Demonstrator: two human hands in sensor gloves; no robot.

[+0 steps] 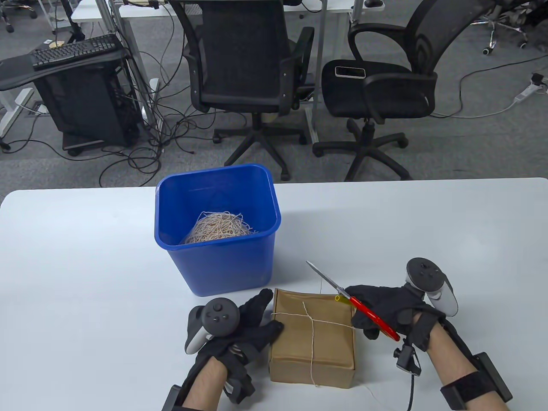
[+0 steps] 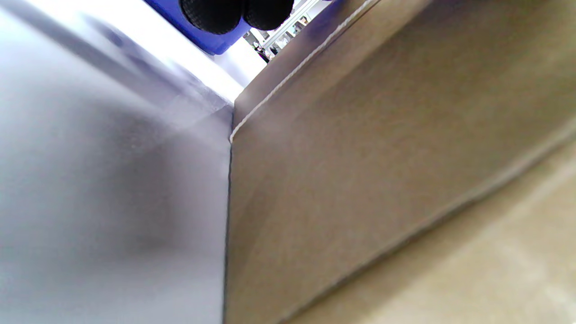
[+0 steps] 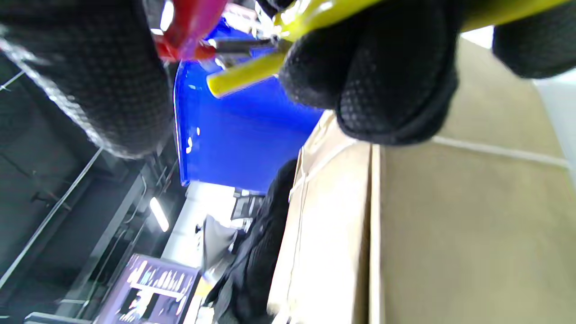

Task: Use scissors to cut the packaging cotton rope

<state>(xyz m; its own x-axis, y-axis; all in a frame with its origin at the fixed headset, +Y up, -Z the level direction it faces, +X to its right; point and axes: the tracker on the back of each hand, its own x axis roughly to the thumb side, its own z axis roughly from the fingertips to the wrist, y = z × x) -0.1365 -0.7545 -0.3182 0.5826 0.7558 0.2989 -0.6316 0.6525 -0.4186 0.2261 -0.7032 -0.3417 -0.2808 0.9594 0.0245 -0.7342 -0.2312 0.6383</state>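
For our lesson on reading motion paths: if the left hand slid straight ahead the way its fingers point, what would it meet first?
The left hand points right, fingers already at the brown box's left side, so it would press into the box first, beside the cotton rope.

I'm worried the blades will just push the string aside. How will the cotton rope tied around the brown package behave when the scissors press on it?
The cotton rope looks thin and floppy: its loose end curls on the table. Tied flat against the package, it probably leaves little slack for a blade. The left hand rests on the package's edge, which should steady it.
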